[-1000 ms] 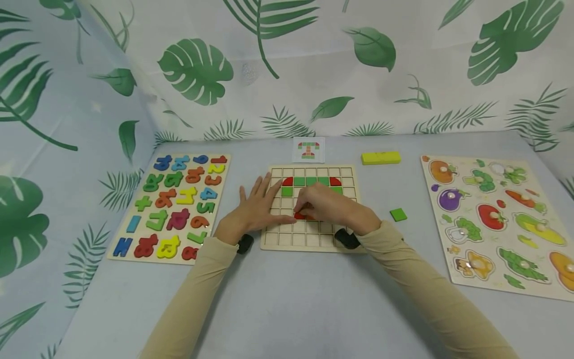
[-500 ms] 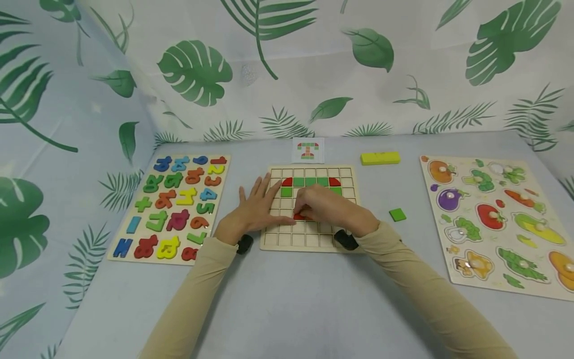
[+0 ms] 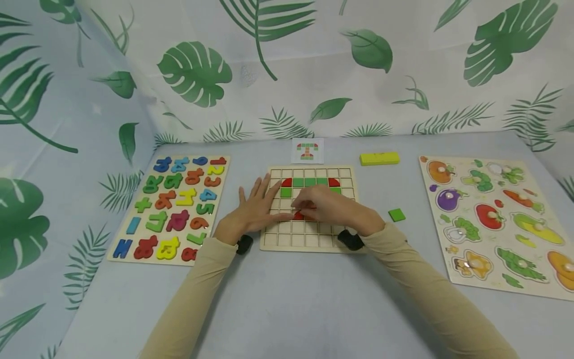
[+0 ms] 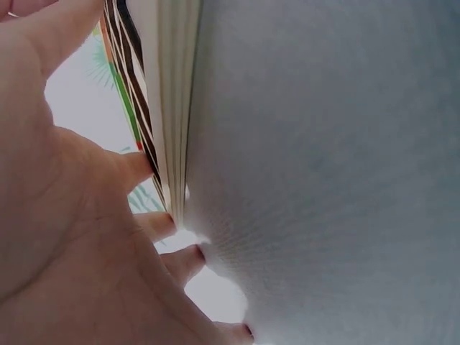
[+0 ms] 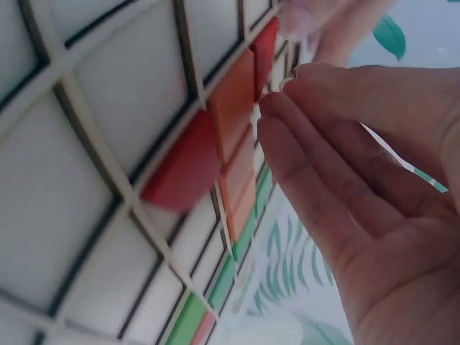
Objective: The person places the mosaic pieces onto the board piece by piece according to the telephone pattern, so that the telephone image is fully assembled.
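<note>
A wooden grid board lies between both hands. Red quarter-round and green square tiles fill its upper rows. My left hand rests with spread fingers over the board's left edge, its thumb beside a red quarter-round tile. Just above that tile, my right hand has thumb and fingertips close together. In the right wrist view, nothing shows between those fingers. That view also shows orange tiles between the red tile near the left thumb and another red tile, which sits tilted in the grid.
A loose green square tile lies right of the board. Behind it are a pattern card and a yellow block. A number-and-letter puzzle lies to the left, a vegetable puzzle to the right.
The fingers of my right hand have lifted slightly off the lower-left red tile, which now shows more of its curved shape. My left hand stays in place.
</note>
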### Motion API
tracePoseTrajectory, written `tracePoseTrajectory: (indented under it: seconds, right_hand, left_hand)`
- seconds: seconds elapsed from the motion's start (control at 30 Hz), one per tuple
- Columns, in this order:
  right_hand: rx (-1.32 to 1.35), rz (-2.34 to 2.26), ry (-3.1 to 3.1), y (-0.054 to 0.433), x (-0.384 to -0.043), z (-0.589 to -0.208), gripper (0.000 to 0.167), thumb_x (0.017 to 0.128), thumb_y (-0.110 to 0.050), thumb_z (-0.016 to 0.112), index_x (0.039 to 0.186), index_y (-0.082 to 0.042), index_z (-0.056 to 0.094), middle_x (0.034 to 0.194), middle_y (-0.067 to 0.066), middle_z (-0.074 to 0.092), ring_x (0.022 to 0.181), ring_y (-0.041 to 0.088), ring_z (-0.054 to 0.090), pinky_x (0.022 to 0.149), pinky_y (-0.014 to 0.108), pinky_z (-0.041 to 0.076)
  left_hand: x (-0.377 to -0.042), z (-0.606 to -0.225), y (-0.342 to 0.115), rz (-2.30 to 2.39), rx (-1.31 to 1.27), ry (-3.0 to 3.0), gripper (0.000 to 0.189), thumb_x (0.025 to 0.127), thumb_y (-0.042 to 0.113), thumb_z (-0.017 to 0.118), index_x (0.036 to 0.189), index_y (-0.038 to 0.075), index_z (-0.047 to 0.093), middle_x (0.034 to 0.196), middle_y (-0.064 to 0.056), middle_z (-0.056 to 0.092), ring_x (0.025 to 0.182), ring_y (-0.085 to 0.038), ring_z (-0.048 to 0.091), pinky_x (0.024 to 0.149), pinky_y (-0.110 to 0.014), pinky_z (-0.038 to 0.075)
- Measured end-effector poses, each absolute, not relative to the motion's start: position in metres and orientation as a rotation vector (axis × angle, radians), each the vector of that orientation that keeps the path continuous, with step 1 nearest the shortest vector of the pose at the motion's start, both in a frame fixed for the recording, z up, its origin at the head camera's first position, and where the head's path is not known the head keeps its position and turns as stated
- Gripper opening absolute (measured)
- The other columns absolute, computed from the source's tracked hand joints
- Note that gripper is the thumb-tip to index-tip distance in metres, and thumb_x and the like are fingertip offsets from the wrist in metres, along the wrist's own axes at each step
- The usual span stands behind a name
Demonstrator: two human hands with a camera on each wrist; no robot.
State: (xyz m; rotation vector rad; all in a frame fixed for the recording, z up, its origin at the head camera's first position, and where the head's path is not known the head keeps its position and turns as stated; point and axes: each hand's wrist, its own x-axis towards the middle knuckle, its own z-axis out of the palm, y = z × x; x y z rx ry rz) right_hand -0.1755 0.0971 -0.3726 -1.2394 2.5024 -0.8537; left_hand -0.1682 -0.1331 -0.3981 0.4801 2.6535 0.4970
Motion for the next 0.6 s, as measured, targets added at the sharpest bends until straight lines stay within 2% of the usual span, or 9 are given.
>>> tracePoseTrajectory:
  seconds: [0.27,0.6]
  right_hand:
    - [-1.19,-0.89,2.542,0.124,-0.177,-0.362,0.015,0.094,0.004,0.074,0.108,0.003,0.078,0.104,0.011,0.076,0.098,0.026,0.072,0.088,0.042,0.06]
    - [-0.968,-0.833,2.624,0.191,-0.172,-0.35,0.015,0.094,0.002,0.074,0.108,0.0,0.079,0.104,0.008,0.076,0.097,0.024,0.071,0.089,0.047,0.06]
  left_hand:
    - [-0.167,-0.399,-0.134,0.499,0.481,2.661,0.09,0.104,0.062,0.049,0.171,0.017,0.007,0.174,-0.011,-0.016,0.16,-0.033,-0.014,0.119,-0.071,-0.012]
    - [-0.167,-0.398,-0.131,0.463,0.474,2.679,0.09,0.105,0.06,0.05,0.17,0.016,0.008,0.175,-0.013,-0.014,0.161,-0.034,-0.012,0.119,-0.072,-0.01]
